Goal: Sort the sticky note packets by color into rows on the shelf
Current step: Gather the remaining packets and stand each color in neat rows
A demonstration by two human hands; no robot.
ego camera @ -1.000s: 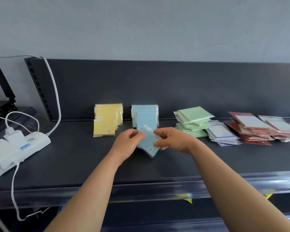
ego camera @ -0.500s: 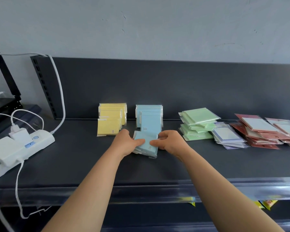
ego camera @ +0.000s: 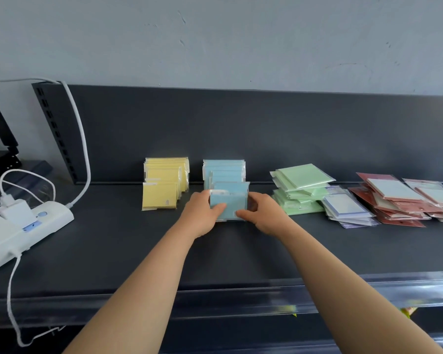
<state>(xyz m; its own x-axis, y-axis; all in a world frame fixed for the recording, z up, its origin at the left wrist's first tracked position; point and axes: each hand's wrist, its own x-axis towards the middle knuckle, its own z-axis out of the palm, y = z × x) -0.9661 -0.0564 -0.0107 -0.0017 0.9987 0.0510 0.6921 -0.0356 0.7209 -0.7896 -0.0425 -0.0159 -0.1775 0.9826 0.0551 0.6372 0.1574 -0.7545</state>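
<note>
On the dark shelf [ego camera: 113,246] a row of yellow packets [ego camera: 164,185] stands upright against the back panel, and a row of blue packets [ego camera: 224,172] stands to its right. My left hand [ego camera: 202,213] and my right hand [ego camera: 262,213] hold a small bunch of blue packets [ego camera: 230,204] upright by its two sides, at the front of the blue row, its lower edge on the shelf. Right of that lie a loose pile of green packets [ego camera: 302,187], a flat stack of white packets with purple borders [ego camera: 345,208] and a heap of red packets [ego camera: 399,200].
A white power strip [ego camera: 23,231] with a plugged-in adapter and white cables [ego camera: 82,139] lies at the shelf's left end. A clear plastic strip [ego camera: 368,287] runs along the shelf's front edge. A perforated upright [ego camera: 54,131] marks the back panel's left end.
Both hands have carried the blue packets from mid-air down and back to the front of the blue row, turning them from tilted, then flat, to upright.
</note>
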